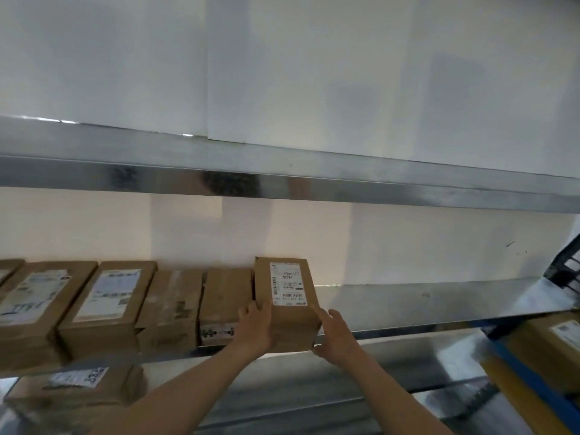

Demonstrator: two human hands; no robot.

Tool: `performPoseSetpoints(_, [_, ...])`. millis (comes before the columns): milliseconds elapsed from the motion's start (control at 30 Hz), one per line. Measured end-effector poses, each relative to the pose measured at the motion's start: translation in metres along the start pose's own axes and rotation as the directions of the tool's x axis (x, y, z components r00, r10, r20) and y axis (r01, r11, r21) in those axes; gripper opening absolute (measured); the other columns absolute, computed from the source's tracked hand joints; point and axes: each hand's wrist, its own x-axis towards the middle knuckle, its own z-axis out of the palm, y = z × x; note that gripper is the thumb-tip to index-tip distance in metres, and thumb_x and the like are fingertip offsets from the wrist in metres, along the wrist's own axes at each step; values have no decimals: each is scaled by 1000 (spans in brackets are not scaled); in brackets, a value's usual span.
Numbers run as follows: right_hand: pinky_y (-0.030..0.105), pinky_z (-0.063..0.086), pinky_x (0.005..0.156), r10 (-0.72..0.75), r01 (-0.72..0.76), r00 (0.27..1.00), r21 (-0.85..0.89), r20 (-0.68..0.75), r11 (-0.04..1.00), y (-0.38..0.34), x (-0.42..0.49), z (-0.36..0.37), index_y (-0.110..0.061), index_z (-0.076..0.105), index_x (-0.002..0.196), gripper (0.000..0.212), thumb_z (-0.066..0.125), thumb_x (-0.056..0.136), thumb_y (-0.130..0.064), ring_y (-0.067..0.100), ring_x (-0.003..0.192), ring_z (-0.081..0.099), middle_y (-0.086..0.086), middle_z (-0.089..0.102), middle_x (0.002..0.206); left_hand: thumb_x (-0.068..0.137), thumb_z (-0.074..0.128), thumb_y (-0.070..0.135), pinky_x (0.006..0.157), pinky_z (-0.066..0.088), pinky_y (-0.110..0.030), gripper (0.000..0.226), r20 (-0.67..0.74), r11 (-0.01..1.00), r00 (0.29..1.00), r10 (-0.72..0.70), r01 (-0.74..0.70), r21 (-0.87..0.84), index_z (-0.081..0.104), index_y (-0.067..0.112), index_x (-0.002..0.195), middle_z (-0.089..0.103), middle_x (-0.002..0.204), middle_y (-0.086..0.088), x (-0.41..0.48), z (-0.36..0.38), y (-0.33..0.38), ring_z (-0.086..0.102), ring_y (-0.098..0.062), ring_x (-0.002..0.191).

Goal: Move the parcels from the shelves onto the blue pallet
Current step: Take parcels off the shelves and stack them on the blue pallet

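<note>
1 head cam, facing fwd at metal shelf [408, 304], close range

Arms outstretched, left hand [255, 329], right hand [335, 336] clasping
</note>
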Motion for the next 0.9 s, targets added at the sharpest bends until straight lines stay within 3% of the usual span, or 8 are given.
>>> performPoseSetpoints(133, [40,34,112,8,-8,1000,22,-6,1000,4,17,3,-27,14,144,71,58,89,-30,25,137,31,6,21,151,93,53,21,100,42,-40,52,-79,1000,997,-16,16,-4,29,19,139,41,136,-12,2,0,0,34,-30,124])
performPoseSetpoints(300, [32,38,106,-17,17,1000,128,-6,992,12,45,10,-18,28,140,67,63,83,-15,22,127,43,8,40,141,93,47,12,103,41,-39,46,-122,996,992,14,-24,-82,41,22,138,47,135,-9,3,-7,-3,38,-28,126])
performPoseSetpoints(600, [28,43,100,-93,95,995,205,-20,974,27,56,16,-20,28,137,76,72,75,-11,19,125,44,3,41,141,90,52,16,98,40,-44,51,-164,998,986,-39,47,48,31,26,135,41,138,-5,3,6,-1,33,-28,127])
performPoseSetpoints(767, [27,43,100,-118,125,992,213,-47,969,27,39,16,-18,28,139,73,69,79,-12,18,125,46,2,42,142,91,50,16,103,32,-41,47,-226,999,973,-45,42,-18,33,29,133,43,138,0,-2,12,-2,34,-25,125])
performPoseSetpoints(900, [26,43,99,-124,137,990,222,-69,965,26,20,10,-20,29,138,71,69,80,-14,17,123,48,0,45,140,87,60,22,109,34,-32,65,-230,990,973,17,-49,-132,24,27,141,31,143,-5,-12,19,2,35,-21,127])
